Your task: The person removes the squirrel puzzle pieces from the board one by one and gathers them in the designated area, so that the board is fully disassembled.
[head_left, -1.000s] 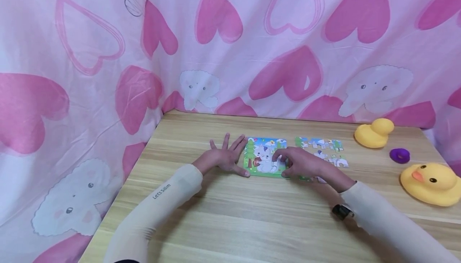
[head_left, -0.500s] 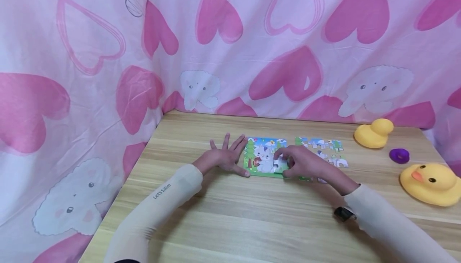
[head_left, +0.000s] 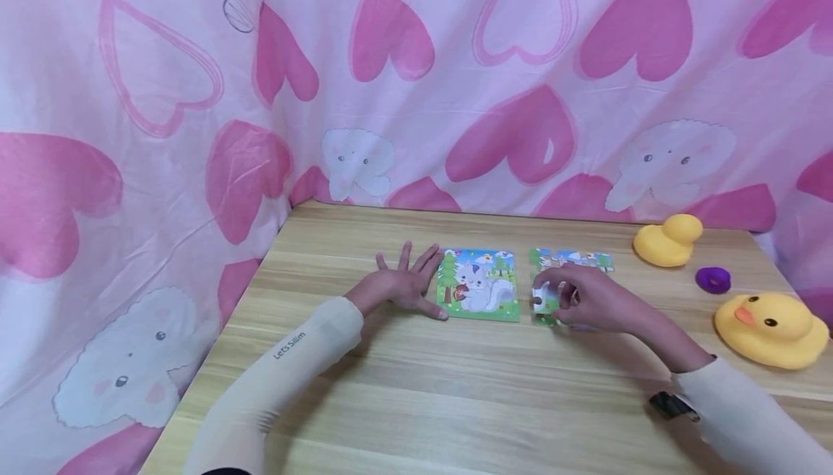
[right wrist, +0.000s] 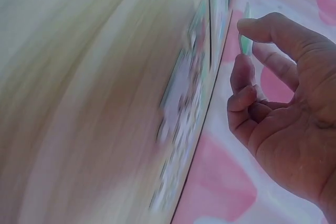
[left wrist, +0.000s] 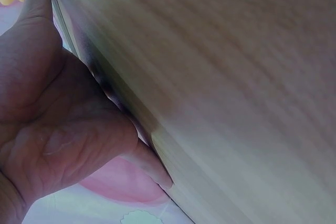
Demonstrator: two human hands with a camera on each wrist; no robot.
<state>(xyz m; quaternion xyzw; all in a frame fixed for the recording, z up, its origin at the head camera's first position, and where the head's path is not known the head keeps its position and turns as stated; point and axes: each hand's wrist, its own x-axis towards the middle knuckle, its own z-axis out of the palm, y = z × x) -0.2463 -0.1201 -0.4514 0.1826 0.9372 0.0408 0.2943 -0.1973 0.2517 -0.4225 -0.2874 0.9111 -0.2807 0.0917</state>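
A small picture card (head_left: 481, 291) showing a white squirrel among green trees lies on the wooden table. My left hand (head_left: 408, 287) rests with spread fingers at the card's left edge; the left wrist view shows its palm (left wrist: 58, 114) against the tabletop. Between thumb and fingertips, my right hand (head_left: 595, 300) pinches a jigsaw piece (head_left: 541, 303). The right wrist view has that piece (right wrist: 245, 44) edge-on, raised above the table. Under the right hand lies a partly joined group of jigsaw pieces (head_left: 573, 257), some of them hidden by the hand.
On the right side of the table stand two yellow rubber ducks, a smaller one (head_left: 669, 241) behind and a larger one (head_left: 771, 330) in front. A purple ring-shaped thing (head_left: 714, 280) lies between them. A pink heart-patterned curtain (head_left: 390, 34) hangs behind the table (head_left: 416, 403).
My right hand has lifted the jigsaw piece off the squirrel card and carried it right, over the group of pieces. The card's picture is now uncovered. My left hand has stayed put.
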